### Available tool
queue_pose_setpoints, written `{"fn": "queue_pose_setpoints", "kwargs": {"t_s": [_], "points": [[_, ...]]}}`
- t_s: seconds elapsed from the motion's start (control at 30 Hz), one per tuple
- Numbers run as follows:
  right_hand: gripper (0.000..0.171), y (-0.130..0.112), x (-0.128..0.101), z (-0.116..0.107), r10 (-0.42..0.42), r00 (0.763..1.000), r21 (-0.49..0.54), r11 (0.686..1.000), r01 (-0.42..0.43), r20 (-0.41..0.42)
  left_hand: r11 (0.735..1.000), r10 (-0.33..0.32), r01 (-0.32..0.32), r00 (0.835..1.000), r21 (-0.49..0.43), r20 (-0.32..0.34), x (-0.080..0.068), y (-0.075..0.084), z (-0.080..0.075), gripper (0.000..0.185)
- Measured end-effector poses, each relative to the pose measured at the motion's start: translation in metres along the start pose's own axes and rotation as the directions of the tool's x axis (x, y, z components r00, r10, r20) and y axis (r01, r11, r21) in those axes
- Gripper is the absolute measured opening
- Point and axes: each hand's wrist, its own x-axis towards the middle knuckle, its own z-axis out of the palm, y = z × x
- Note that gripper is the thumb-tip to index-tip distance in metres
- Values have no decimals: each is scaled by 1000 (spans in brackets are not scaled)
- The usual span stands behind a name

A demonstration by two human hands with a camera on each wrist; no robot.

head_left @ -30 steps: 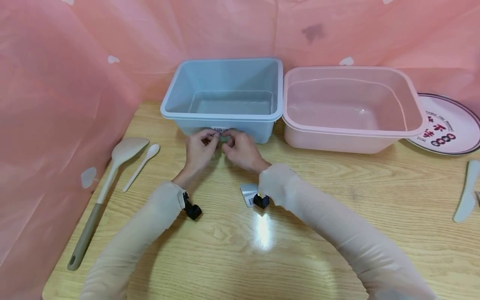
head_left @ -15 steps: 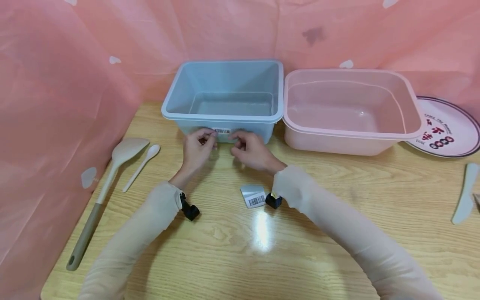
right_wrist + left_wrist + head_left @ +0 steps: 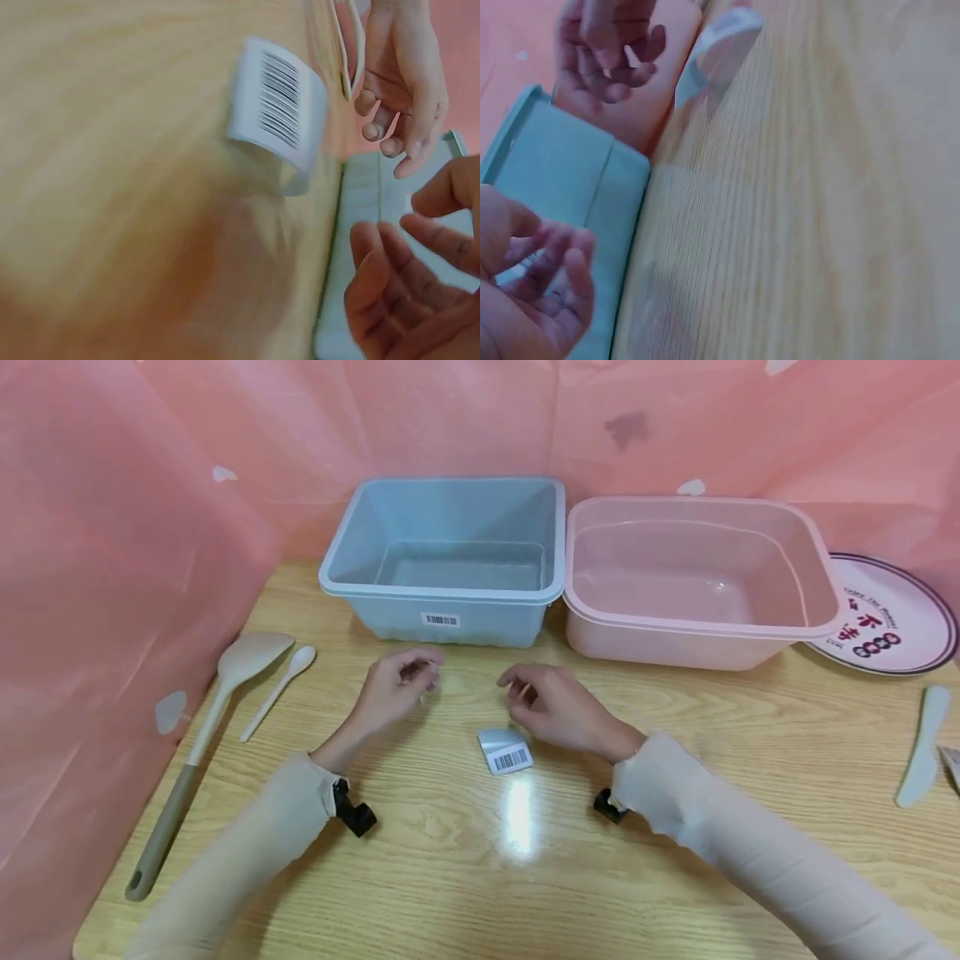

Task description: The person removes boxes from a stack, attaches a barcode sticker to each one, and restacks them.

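Note:
My left hand (image 3: 397, 689) hovers over the table in front of the blue bin (image 3: 450, 618), fingers loosely curled around nothing visible. To its right is my right hand (image 3: 558, 703), also loosely bent and holding nothing. A barcode sticker (image 3: 441, 620) lies flat on the bin's front wall, apart from both hands. Just below the right hand, a curled silvery piece of paper with a barcode label (image 3: 506, 752) rests on the wood. In the right wrist view this barcode label (image 3: 279, 101) arches up from the table, beside the right hand's fingers (image 3: 371, 300).
A pink bin (image 3: 675, 643) stands against the blue one, with a patterned plate (image 3: 911, 610) partly behind it. At left lie a long-handled spatula (image 3: 206, 727) and a small white spoon (image 3: 277, 695). A pale green knife (image 3: 924, 747) lies at far right.
Both hands have left the sticker on the blue bin and drawn back toward the person, spreading apart. The right hand has moved farther right, and the barcode paper on the table is now uncovered.

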Motion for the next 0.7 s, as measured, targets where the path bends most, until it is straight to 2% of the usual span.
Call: {"fn": "queue_pose_setpoints", "kwargs": {"t_s": [0.1, 0.2, 0.3, 0.53, 0.7], "points": [[20, 6, -17, 3, 52, 998, 6, 999, -52, -27, 1000, -31, 31, 996, 1, 88, -16, 4, 4, 21], [15, 10, -32, 7, 101, 993, 18, 995, -100, -61, 997, -66, 73, 985, -37, 162, -31, 10, 10, 22], [13, 11, -43, 12, 134, 987, 29, 991, -132, -89, 991, -86, 104, 975, -81, 203, -41, 16, 15, 26], [10, 9, -56, 25, 182, 977, 113, 979, -169, -111, 982, -121, 155, 954, -107, 273, -53, 18, 29, 28], [10, 7, -55, 31, 213, 973, 167, 966, -196, -88, 959, -162, 225, 934, -172, 318, -58, 18, 44, 29]]}}
